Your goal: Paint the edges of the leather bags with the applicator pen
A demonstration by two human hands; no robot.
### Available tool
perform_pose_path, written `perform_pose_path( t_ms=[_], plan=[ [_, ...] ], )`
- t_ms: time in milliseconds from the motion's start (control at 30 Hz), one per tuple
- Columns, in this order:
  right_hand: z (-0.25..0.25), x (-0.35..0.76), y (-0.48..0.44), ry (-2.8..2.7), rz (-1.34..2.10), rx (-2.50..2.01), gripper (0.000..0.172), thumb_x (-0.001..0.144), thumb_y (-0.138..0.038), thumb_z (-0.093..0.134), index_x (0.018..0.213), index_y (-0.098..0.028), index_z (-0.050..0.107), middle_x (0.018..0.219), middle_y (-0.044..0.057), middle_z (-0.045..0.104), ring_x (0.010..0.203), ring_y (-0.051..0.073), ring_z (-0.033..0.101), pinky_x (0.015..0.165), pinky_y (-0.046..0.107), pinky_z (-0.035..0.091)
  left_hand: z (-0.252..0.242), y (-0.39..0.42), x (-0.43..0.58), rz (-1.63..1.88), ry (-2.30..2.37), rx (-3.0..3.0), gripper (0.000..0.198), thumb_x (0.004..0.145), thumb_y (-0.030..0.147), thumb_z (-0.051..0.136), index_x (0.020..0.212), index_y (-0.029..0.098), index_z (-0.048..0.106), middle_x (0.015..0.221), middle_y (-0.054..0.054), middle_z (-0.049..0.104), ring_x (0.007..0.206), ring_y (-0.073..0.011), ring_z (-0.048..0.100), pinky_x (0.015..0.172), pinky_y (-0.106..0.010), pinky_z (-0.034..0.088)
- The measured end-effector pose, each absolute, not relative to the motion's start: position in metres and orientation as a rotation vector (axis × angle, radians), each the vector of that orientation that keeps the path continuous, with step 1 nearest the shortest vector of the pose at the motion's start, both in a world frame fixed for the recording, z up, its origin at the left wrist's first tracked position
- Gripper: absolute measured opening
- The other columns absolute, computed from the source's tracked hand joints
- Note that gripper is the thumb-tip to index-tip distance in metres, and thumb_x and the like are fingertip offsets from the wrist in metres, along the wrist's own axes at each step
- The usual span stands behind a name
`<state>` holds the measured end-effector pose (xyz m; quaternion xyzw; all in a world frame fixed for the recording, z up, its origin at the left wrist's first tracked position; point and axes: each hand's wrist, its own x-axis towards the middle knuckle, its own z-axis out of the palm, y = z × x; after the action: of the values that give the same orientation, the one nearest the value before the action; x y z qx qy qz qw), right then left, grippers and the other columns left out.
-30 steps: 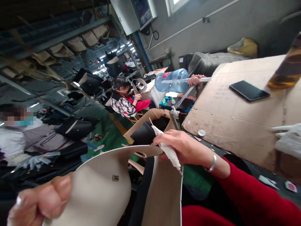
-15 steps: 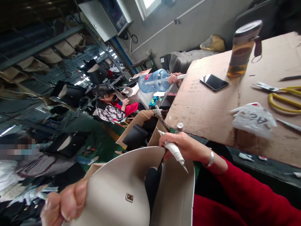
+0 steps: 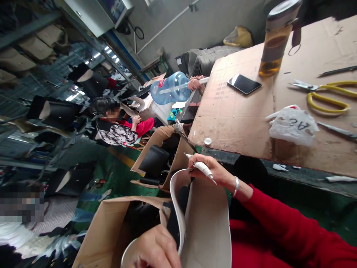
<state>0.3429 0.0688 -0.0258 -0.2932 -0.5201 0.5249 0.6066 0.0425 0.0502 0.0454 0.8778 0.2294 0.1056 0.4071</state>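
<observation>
Cream leather bag panel (image 3: 208,223) sat low centre in the head view, curved into an open loop, held between both hands over the person's lap. Left hand (image 3: 156,249) was at the bottom edge, fingers curled round the panel's near rim, closed on it. Right hand (image 3: 216,173) was at the panel's top edge, fingers pinched shut round a thin white tool (image 3: 201,168); its pointed tip stuck out toward the wrist and the other end toward the cardboard boxes. Whether those fingers also touched the panel edge, could not tell. Silver bangle (image 3: 236,186) on the right wrist, red sleeve (image 3: 281,227) behind it.

Open cardboard box (image 3: 111,223) lay just left of the panel, dark pieces inside.

Cardboard-covered table (image 3: 240,123) was up right, well apart from the hands. On it: black phone (image 3: 244,84), a lidded bottle of amber liquid (image 3: 275,39), yellow-handled scissors (image 3: 326,96), white plastic bag (image 3: 292,124) with lettering, small white cap (image 3: 207,141) near the table's edge.

Beyond the table end, a blue water jug (image 3: 170,88) lay on its side. A seated person (image 3: 117,128) in a patterned top worked farther back; another person (image 3: 22,216) showed at the left edge. Dark bags (image 3: 55,111) sat on racks along the left.
</observation>
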Motion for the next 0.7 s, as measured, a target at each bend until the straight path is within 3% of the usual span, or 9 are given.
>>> perform_pose_path(
  t_ms=[100,200,267,333,433,533,700],
  plan=[
    [-0.030,0.338,0.069,-1.225,1.224,-0.647,0.021,0.086,-0.031,0.079,0.093,-0.018,0.065,0.091,0.001,0.065,0.081,0.014,0.062,0.074,0.024,0.049,0.035,0.087,0.055,0.857,0.143,1.551,0.043,0.080,0.073,0.063,0.081,0.034,0.079,0.065,0.000,0.067,0.042,-0.0090,0.053,0.044,-0.022,0.046],
    [-0.033,0.332,0.071,-1.262,1.171,-0.677,0.019,0.086,-0.030,0.079,0.093,-0.018,0.067,0.092,0.001,0.064,0.081,0.014,0.061,0.074,0.023,0.048,0.033,0.118,0.071,1.339,0.559,1.249,0.020,0.086,0.041,0.074,0.103,0.031,0.077,0.099,0.001,0.074,0.067,-0.0075,0.063,0.063,-0.018,0.053],
    [-0.034,0.329,0.074,-1.267,1.139,-0.702,0.019,0.086,-0.031,0.079,0.092,-0.018,0.067,0.092,0.001,0.064,0.080,0.014,0.060,0.073,0.023,0.047,0.031,0.127,0.083,1.271,0.856,1.332,0.030,0.081,0.035,0.081,0.109,0.025,0.077,0.115,-0.004,0.074,0.090,-0.0139,0.067,0.079,-0.022,0.056],
    [-0.033,0.327,0.078,-1.255,1.128,-0.713,0.020,0.087,-0.032,0.079,0.093,-0.018,0.066,0.092,0.000,0.064,0.080,0.014,0.060,0.072,0.023,0.047,0.026,0.128,0.095,0.952,0.981,1.446,0.043,0.081,0.043,0.080,0.116,0.020,0.075,0.123,-0.011,0.072,0.107,-0.0231,0.067,0.093,-0.030,0.054],
    [-0.029,0.325,0.081,-1.257,1.082,-0.746,0.020,0.088,-0.032,0.078,0.094,-0.018,0.065,0.091,0.000,0.064,0.078,0.013,0.059,0.071,0.023,0.046,0.018,0.123,0.108,0.649,0.937,1.494,0.058,0.082,0.057,0.074,0.124,0.018,0.071,0.126,-0.015,0.071,0.116,-0.0312,0.066,0.100,-0.037,0.051],
    [-0.026,0.321,0.083,-1.273,1.016,-0.797,0.019,0.089,-0.032,0.076,0.093,-0.018,0.064,0.088,-0.001,0.063,0.075,0.012,0.056,0.068,0.022,0.043,0.010,0.120,0.115,0.631,0.898,1.527,0.062,0.077,0.059,0.077,0.123,0.018,0.071,0.125,-0.013,0.072,0.116,-0.0329,0.066,0.100,-0.038,0.051],
    [-0.027,0.309,0.086,-1.246,0.994,-0.825,0.021,0.089,-0.035,0.075,0.094,-0.019,0.062,0.088,-0.001,0.063,0.072,0.012,0.056,0.066,0.023,0.043,0.005,0.115,0.122,0.674,0.983,1.637,0.069,0.073,0.047,0.085,0.133,0.021,0.063,0.131,-0.011,0.069,0.122,-0.0316,0.064,0.105,-0.037,0.048]
  ],
)
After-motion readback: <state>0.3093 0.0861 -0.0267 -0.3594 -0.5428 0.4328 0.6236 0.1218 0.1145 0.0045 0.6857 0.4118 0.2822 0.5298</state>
